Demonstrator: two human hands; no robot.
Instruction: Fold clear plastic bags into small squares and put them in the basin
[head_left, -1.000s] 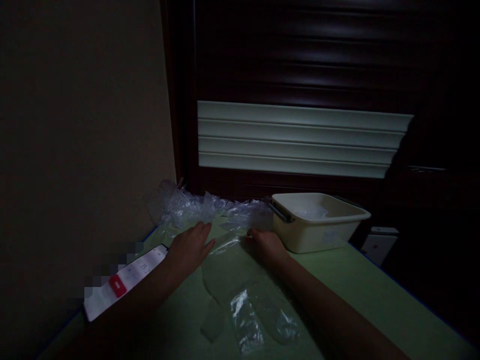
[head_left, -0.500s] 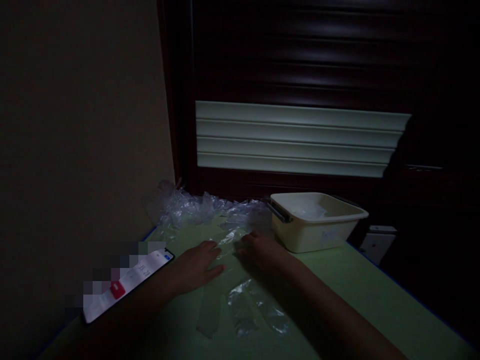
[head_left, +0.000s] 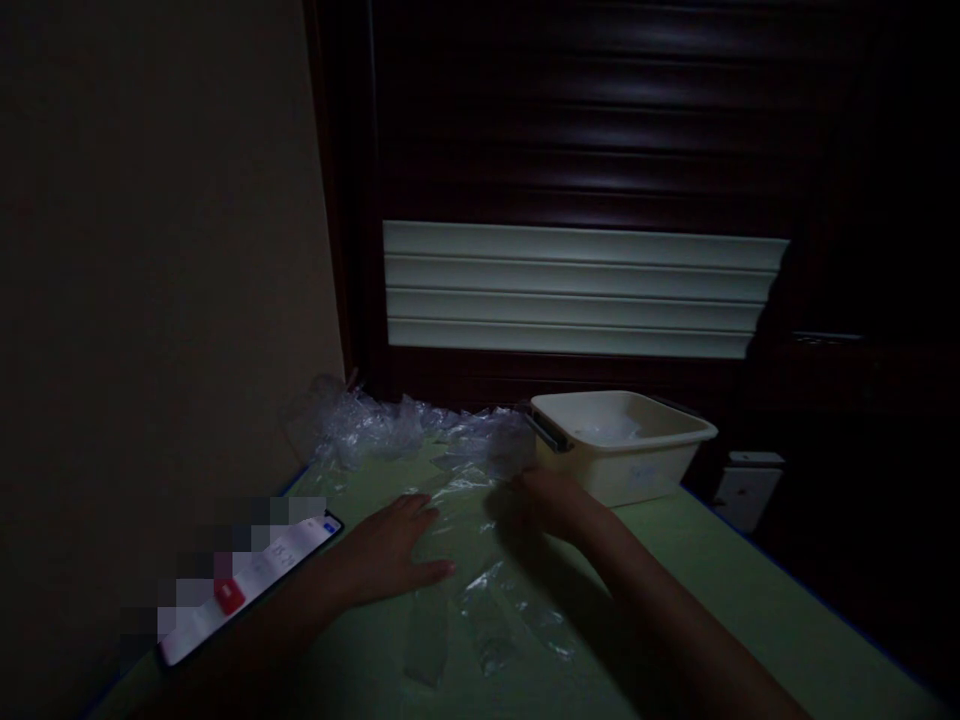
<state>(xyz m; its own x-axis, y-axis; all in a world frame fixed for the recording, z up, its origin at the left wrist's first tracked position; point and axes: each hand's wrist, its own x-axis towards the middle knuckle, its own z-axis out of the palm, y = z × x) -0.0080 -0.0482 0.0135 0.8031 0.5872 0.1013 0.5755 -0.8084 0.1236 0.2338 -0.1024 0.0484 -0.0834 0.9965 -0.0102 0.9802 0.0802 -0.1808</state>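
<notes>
Fingers of left hand (head_left: 394, 545) spread flat on clear plastic glove (head_left: 480, 590); right hand (head_left: 551, 500) grip unclear, at cuff end; glove's long axis runs toward body.

Both forearms run out of the picture at its lower edge. The right hand (head_left: 551, 500) lies in deep shadow, so whether its grip closes on the clear plastic glove (head_left: 480, 590) cannot be told. Left of the left hand (head_left: 394, 550), part of the phone (head_left: 247, 580) screen is blurred into blocks. Beyond the right hand, the contents of the white tub (head_left: 622, 450) are too dim to make out.
</notes>
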